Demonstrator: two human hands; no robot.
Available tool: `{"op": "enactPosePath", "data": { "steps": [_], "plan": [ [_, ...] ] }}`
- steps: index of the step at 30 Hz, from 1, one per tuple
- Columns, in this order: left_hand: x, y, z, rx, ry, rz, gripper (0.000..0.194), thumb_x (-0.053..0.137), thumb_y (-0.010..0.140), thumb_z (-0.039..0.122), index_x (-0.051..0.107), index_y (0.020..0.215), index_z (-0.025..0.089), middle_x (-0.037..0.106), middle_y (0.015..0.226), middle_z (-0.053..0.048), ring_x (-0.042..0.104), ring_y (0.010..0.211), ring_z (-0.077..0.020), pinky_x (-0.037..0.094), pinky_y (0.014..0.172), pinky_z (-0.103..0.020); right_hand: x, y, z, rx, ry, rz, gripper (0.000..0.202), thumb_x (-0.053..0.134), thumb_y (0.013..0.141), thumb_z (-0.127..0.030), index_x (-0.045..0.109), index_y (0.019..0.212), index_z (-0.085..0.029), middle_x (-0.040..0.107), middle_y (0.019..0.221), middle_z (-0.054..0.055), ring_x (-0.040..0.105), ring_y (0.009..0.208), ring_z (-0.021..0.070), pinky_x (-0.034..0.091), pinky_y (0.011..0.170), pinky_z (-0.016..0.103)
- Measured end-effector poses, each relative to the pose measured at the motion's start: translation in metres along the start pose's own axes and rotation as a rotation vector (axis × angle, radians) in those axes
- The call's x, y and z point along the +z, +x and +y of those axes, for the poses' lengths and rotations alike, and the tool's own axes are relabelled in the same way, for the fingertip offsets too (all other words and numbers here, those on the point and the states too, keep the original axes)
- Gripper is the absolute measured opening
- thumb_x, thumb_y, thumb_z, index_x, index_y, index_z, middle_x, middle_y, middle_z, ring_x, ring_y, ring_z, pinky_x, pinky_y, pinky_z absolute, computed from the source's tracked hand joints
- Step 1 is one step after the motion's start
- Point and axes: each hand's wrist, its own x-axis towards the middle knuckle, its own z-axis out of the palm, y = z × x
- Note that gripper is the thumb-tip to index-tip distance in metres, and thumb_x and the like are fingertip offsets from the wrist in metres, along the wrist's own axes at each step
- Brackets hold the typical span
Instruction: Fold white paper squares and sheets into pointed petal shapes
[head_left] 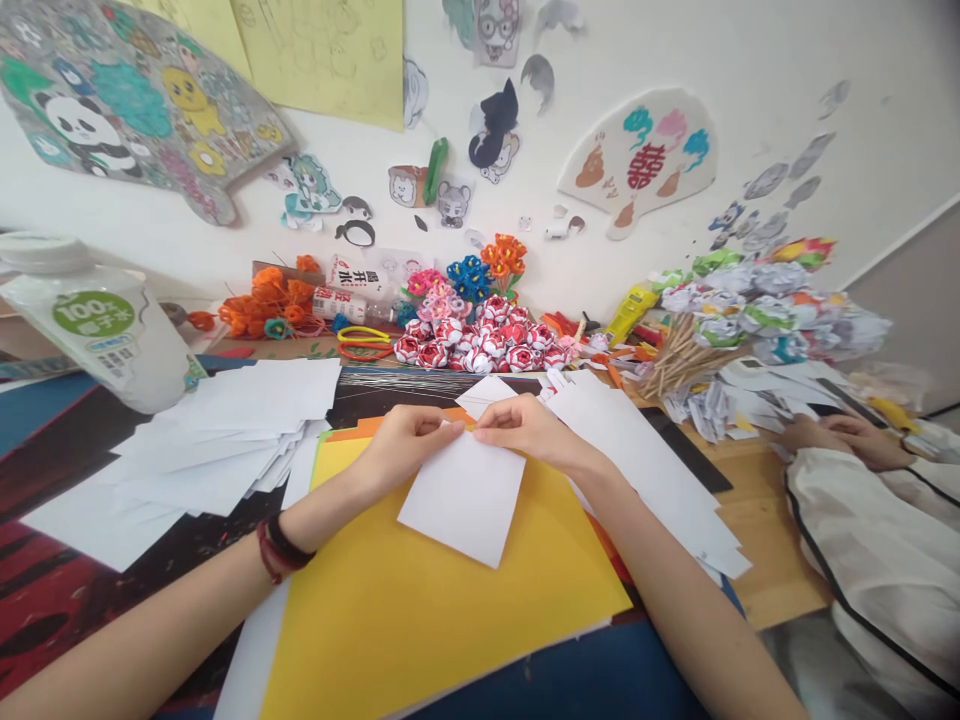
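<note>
A small white square of paper (pixel 463 498) is held up by its far edge, over a large yellow sheet (pixel 360 610). My left hand (pixel 411 440) pinches that edge between thumb and fingers. Close beside it, my right hand (pixel 525 428) pinches the same edge, thumb nearly meeting the left thumb. The paper's near corner points toward me. Orange paper edges (pixel 367 428) show beneath the yellow sheet. Just behind my hands lies another white piece of paper (pixel 484 393).
Stacked white paper (pixel 232 430) lies left, near a white bottle (pixel 105 330). More white sheets (pixel 637 460) lie right. Red-and-white paper flowers (pixel 487 340) line the wall, and stick-stemmed paper flowers (pixel 720 310) stand right. Another person's hands (pixel 847 438) are at the right edge.
</note>
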Motion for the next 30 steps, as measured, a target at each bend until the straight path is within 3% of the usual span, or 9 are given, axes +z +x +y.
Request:
{"op": "enactPosePath", "data": {
  "steps": [3, 8, 14, 23, 26, 30],
  "plan": [
    [0.001, -0.001, -0.003, -0.001, -0.076, 0.001, 0.037, 0.063, 0.077, 0.050, 0.062, 0.069, 0.014, 0.056, 0.063, 0.001, 0.047, 0.054, -0.0103, 0.034, 0.048, -0.021, -0.003, 0.000, 0.003, 0.011, -0.012, -0.025, 0.026, 0.072, 0.073, -0.038, 0.069, 0.079, -0.013, 0.066, 0.076, 0.004, 0.058, 0.066, 0.0132, 0.040, 0.060, 0.023],
    [0.005, -0.005, -0.001, 0.024, -0.020, 0.024, 0.035, 0.058, 0.081, 0.049, 0.061, 0.071, 0.015, 0.054, 0.065, 0.002, 0.045, 0.054, -0.0098, 0.031, 0.046, -0.020, 0.001, 0.003, 0.008, -0.067, -0.034, -0.136, 0.022, 0.064, 0.080, -0.037, 0.066, 0.079, -0.015, 0.062, 0.077, 0.001, 0.054, 0.069, 0.0122, 0.039, 0.064, 0.023],
    [0.007, -0.006, 0.007, 0.072, -0.016, 0.107, 0.031, 0.057, 0.083, 0.044, 0.063, 0.073, 0.015, 0.055, 0.068, 0.000, 0.047, 0.060, -0.0113, 0.033, 0.049, -0.020, 0.011, 0.009, 0.017, -0.117, 0.062, -0.017, 0.020, 0.063, 0.080, -0.036, 0.064, 0.077, -0.017, 0.058, 0.075, 0.000, 0.051, 0.067, 0.0118, 0.036, 0.058, 0.022],
    [0.013, -0.010, 0.010, 0.050, 0.016, 0.178, 0.033, 0.060, 0.079, 0.047, 0.066, 0.070, 0.016, 0.060, 0.066, 0.000, 0.048, 0.057, -0.0120, 0.032, 0.046, -0.021, 0.011, 0.012, 0.020, -0.122, 0.061, 0.009, 0.018, 0.064, 0.074, -0.031, 0.060, 0.066, -0.016, 0.052, 0.062, -0.002, 0.044, 0.054, 0.0093, 0.030, 0.050, 0.022],
    [0.005, -0.007, 0.011, 0.076, 0.043, 0.204, 0.034, 0.060, 0.079, 0.048, 0.068, 0.073, 0.015, 0.063, 0.069, -0.002, 0.051, 0.059, -0.0133, 0.034, 0.047, -0.021, 0.005, 0.011, 0.017, -0.155, 0.024, 0.027, 0.017, 0.064, 0.072, -0.029, 0.062, 0.064, -0.015, 0.053, 0.061, -0.002, 0.045, 0.054, 0.0085, 0.031, 0.049, 0.021],
    [-0.014, -0.001, 0.011, 0.086, 0.006, 0.322, 0.036, 0.064, 0.076, 0.049, 0.069, 0.075, 0.014, 0.063, 0.068, -0.002, 0.053, 0.058, -0.0137, 0.035, 0.048, -0.021, -0.011, 0.008, 0.016, -0.167, 0.056, 0.025, 0.015, 0.063, 0.072, -0.027, 0.064, 0.065, -0.014, 0.058, 0.057, -0.001, 0.052, 0.050, 0.0101, 0.039, 0.048, 0.021]
  ]
}}
